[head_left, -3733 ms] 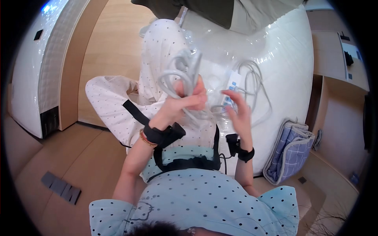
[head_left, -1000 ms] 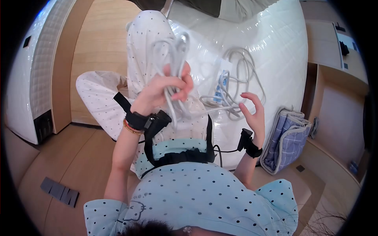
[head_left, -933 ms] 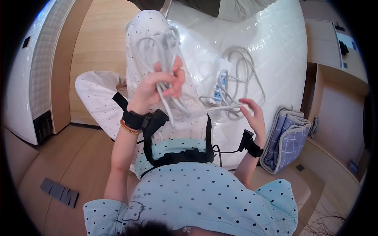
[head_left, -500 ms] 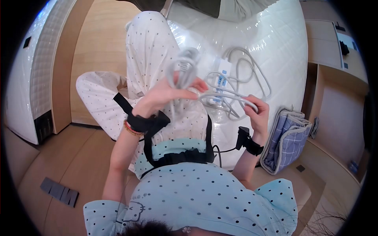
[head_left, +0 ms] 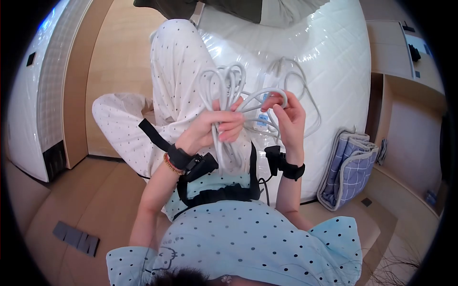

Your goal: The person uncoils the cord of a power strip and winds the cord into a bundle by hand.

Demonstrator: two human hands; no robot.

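Mattress bears power strip, partly behind cable loops.

One head-worn, wide-angle view looks steeply down and forward, from close above the shirt at bottom centre to the mattress at upper right.

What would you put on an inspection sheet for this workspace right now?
Surface: white mattress, plastic-covered.
Job's things: coiled grey cable, held up; power strip on the mattress, partly hidden.
Clutter: folded checked blanket at the mattress's edge; grey slatted piece on the floor.
Hands: left hand closed around the coiled cable; right hand at one loop, grip unclear.
Cables: loose grey loops on the mattress beside the strip.
Surroundings: cabinet at right; another person's clothing at the top edge.
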